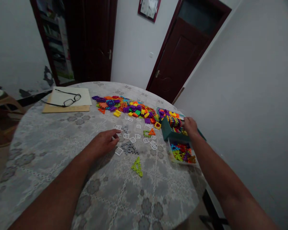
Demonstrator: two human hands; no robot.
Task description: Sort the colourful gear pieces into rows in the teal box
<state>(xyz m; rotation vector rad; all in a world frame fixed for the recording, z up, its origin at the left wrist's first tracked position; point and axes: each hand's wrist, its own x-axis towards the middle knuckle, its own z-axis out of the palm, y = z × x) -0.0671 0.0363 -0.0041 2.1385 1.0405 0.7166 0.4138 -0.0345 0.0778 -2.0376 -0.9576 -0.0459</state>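
My left hand [103, 142] rests on the round table [62, 179], fingers stretched out flat towards several small white window pieces [132, 139] and grey pieces [129, 148]. My right hand [190, 126] lies on the teal box [169, 131] holding colourful blocks, its fingers curled over the far side. In front of the box stands a clear tub [182, 153] of more coloured pieces. A heap of bright plastic building pieces [127, 108] spreads across the far middle. A green triangle piece [137, 166] lies nearer me.
Glasses [69, 99] lie on paper over a brown folder [66, 108] at the far left. A wooden chair [1, 111] stands left of the table. Dark doors and a wall clock [148, 9] are behind; a white wall runs close on the right.
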